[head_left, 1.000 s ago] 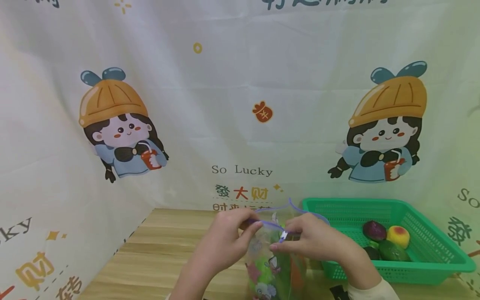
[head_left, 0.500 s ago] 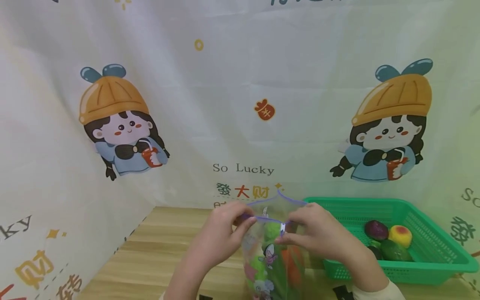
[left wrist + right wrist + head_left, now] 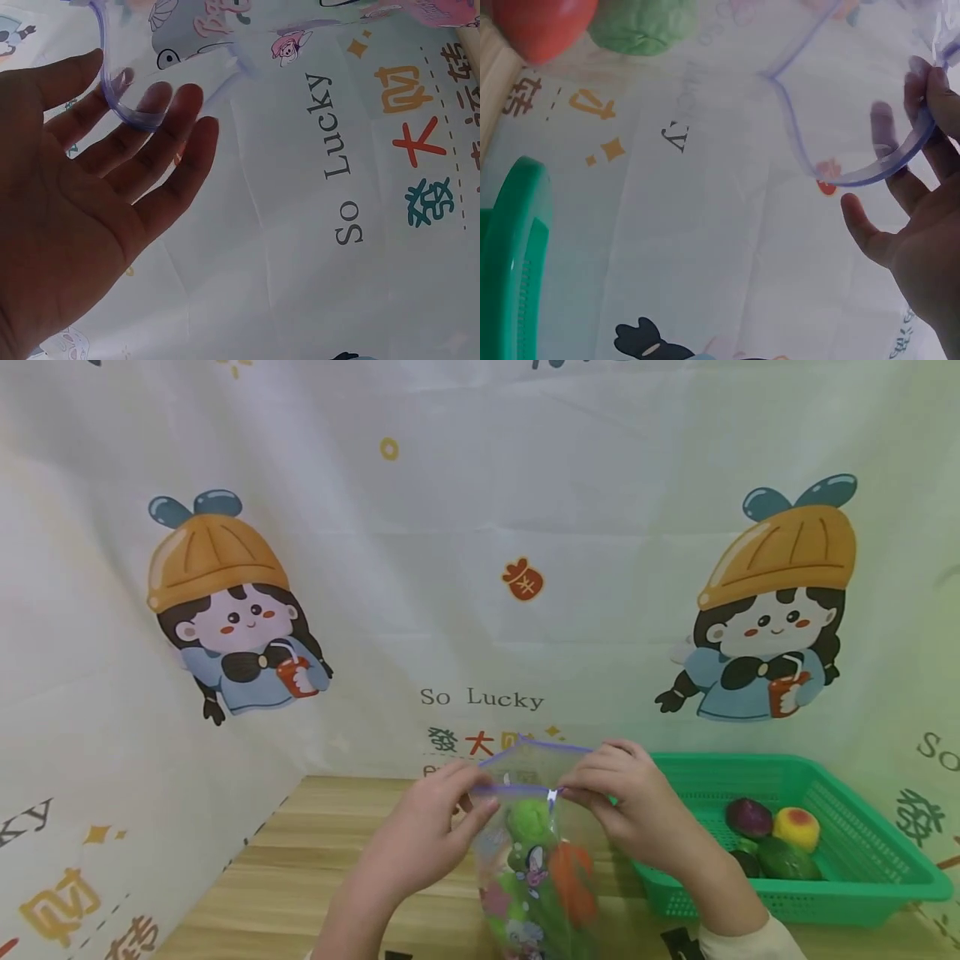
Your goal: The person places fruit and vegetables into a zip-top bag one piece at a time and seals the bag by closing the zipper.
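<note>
A clear printed zip bag [image 3: 536, 860] with a purple rim stands on the table, its mouth apart, holding green and orange items. My left hand [image 3: 423, 827] pinches the left end of the rim between thumb and fingers; in the left wrist view the hand [image 3: 97, 165] has its other fingers spread along the purple rim [image 3: 112, 94]. At the rim's right side, beside the white slider [image 3: 552, 795], my right hand [image 3: 637, 802] pinches the bag. The right wrist view shows that hand [image 3: 930, 195] with thumb and forefinger together on the rim [image 3: 870, 178].
A green basket [image 3: 847, 900] stands right of the bag, with a purple item [image 3: 748, 817], a yellow-red fruit [image 3: 797, 829] and dark green items [image 3: 787, 858] inside. The wooden table [image 3: 300, 852] extends left; a printed cloth [image 3: 420, 610] hangs behind.
The right hand has risen and moved slightly with the bag's rim. The slider has shifted left and up in the view, and the bag leans less. The left hand keeps its pinch, slightly farther left.
</note>
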Available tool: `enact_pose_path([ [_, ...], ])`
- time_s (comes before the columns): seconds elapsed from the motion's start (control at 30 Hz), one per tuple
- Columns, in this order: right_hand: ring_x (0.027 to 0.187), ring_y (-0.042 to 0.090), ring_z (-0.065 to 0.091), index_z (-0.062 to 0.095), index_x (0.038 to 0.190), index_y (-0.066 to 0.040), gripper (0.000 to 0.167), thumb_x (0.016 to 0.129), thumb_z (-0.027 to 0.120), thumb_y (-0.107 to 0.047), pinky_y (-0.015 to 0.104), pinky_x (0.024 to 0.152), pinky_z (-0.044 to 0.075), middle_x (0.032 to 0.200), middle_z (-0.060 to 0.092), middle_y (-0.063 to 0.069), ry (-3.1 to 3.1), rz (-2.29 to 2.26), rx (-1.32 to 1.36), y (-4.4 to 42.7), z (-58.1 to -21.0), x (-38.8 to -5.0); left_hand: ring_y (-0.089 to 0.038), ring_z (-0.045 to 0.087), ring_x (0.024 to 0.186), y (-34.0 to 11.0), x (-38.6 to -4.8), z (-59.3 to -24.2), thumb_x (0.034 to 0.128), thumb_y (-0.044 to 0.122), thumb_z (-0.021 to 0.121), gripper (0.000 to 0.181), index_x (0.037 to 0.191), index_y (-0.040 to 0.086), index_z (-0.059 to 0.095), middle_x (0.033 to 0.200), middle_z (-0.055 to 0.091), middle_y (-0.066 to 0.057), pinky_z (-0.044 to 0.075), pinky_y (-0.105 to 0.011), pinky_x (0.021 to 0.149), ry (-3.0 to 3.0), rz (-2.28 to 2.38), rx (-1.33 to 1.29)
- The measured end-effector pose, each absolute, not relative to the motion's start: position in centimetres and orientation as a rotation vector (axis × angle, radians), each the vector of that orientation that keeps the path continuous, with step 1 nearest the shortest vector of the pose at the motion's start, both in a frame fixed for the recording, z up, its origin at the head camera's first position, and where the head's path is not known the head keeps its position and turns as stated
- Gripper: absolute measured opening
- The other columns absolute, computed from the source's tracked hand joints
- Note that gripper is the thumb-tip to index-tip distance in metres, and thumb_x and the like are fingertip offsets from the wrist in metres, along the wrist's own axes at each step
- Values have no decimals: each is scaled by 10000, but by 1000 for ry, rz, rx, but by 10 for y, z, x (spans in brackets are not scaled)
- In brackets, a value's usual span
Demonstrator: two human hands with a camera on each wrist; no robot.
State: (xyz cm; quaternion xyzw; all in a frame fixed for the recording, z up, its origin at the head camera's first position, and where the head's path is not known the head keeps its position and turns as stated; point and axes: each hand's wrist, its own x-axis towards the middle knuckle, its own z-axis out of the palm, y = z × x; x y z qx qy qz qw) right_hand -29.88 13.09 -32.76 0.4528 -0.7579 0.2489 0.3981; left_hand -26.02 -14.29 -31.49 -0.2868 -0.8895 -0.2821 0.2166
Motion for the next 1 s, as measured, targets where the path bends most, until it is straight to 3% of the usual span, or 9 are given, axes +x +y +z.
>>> enact_pose_path([
  [0.13, 970, 113, 643, 812, 977, -214, 234, 865, 817, -9, 553, 1019, 445, 933, 786, -118, -1907, 676, 1155, 130, -327, -301, -106, 662, 1012, -145, -262, -315, 1089, 239, 619, 151, 1197, 152, 679, 1116, 677, 56, 607, -342, 887, -2530, -740, -768],
  [0.2, 969, 105, 617, 802, 1014, -216, 249, 890, 791, 0, 477, 995, 460, 926, 765, -114, -1915, 729, 1180, 130, -327, -302, -110, 662, 998, -146, -263, -316, 1094, 228, 606, 125, 1168, 154, 675, 1087, 676, 49, 607, -340, 867, -2528, -747, -770],
  [0.33, 895, 60, 568, 763, 1145, -193, 308, 962, 707, 48, 304, 846, 499, 907, 686, -113, -1951, 889, 1225, 130, -326, -301, -103, 617, 929, -148, -265, -316, 1082, 223, 629, 68, 1085, 170, 671, 1019, 656, 53, 582, -327, 835, -2502, -746, -760],
  [0.43, 867, 37, 568, 736, 1205, -179, 320, 1002, 658, 56, 266, 766, 517, 931, 677, -88, -2015, 974, 1239, 131, -325, -297, -122, 614, 924, -149, -266, -318, 1064, 232, 660, 62, 1063, 172, 678, 1012, 650, 54, 580, -344, 855, -2480, -728, -744],
  [0.7, 1086, 58, 646, 719, 1239, -239, 224, 1046, 681, -131, 326, 919, 586, 1188, 728, -122, -2236, 862, 1221, 144, -312, -285, -112, 667, 1005, -161, -265, -320, 1046, 225, 689, 61, 1076, 178, 713, 1068, 684, 67, 608, -377, 925, -2456, -732, -739],
  [0.8, 1180, 121, 668, 707, 1270, -262, 208, 1071, 658, -222, 395, 988, 594, 1258, 718, -117, -2382, 809, 1165, 159, -298, -288, -137, 681, 1020, -163, -266, -319, 1053, 225, 677, 70, 1071, 167, 711, 1092, 701, 50, 605, -380, 925, -2465, -738, -778],
  [0.9, 1251, 235, 658, 692, 1309, -233, 251, 1081, 639, -324, 501, 1029, 572, 1320, 711, -38, -2600, 692, 1134, 179, -277, -308, -146, 683, 1026, -162, -266, -317, 1060, 231, 663, 92, 1067, 154, 711, 1104, 707, 36, 608, -389, 929, -2483, -748, -796],
  [1.0, 1223, 288, 664, 682, 1310, -162, 311, 1065, 660, -352, 501, 977, 583, 1329, 700, 54, -2850, 567, 1113, 201, -261, -341, -155, 686, 1044, -162, -267, -316, 1073, 252, 643, 114, 1063, 158, 706, 1110, 702, 34, 609, -403, 943, -2503, -746, -805],
])
